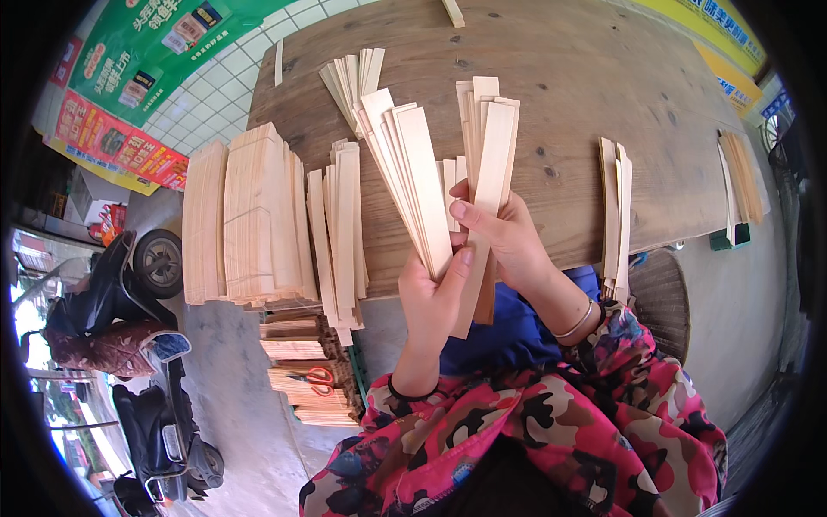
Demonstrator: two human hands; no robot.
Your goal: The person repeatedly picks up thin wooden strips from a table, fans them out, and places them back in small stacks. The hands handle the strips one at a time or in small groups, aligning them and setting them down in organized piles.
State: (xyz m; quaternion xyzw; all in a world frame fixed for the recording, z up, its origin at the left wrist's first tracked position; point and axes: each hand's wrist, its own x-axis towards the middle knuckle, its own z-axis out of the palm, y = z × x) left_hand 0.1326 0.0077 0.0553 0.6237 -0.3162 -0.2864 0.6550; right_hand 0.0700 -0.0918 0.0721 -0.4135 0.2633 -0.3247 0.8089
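Note:
My left hand [426, 304] grips a fanned bunch of thin, pale wooden strips [413, 187], which spread apart at the top. Beside it, my right hand [517, 239] holds a second bunch of strips [494, 148], its thumb lying across the front one. The two hands are close together above the front edge of the wooden table [568, 194]. Behind them, a few short strip ends [450, 171] show; the rest of those is hidden. To the left of my hands lies a loose group of strips [342, 226] overhanging the edge.
Thick stacks of strips [252, 213] stand at the table's left. Smaller groups lie at the back [355, 77], right [616, 213] and far right [743, 174]. Below is a crate of strips [310, 362] with red-handled scissors [318, 380]. Motor scooters [161, 420] stand at left.

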